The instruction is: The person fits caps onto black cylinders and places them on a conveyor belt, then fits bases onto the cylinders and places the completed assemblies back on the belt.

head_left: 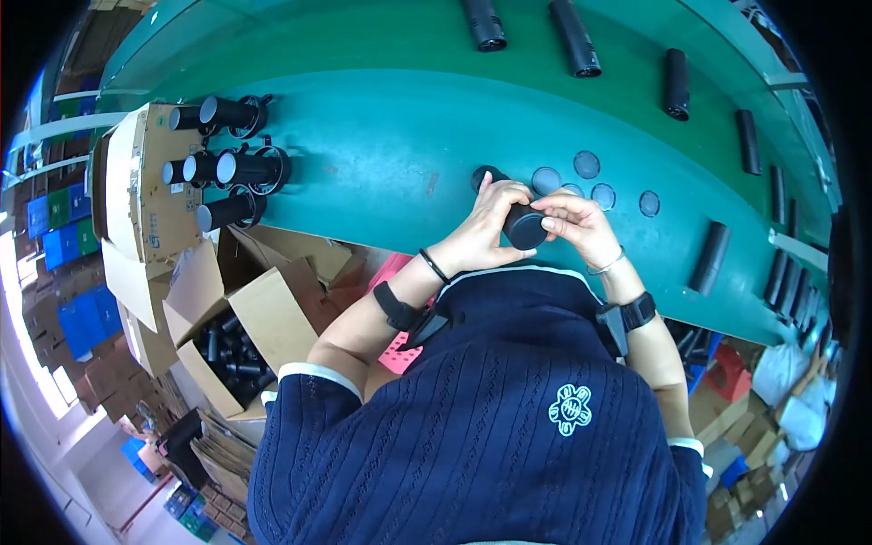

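Observation:
My left hand (486,218) is wrapped round a black cylinder (525,229), whose dark round end is turned up toward me. At that end's rim, the fingers and thumb of my right hand (581,225) are pinched together. Another dark round part (489,175) shows just beyond my left fingers; whether it belongs to the same cylinder I cannot tell. Several thin grey round discs lie on the teal table just past my hands, among them one disc (587,164) farther off and another disc (649,203) to the right.
Black cylinders with pale ends and ring-shaped parts (250,170) lie at the table's left, beside a cardboard box (154,182). An open carton (232,363) below holds black parts. Black tubes line the green strip (636,54) beyond; one tube (710,259) lies nearer, at right.

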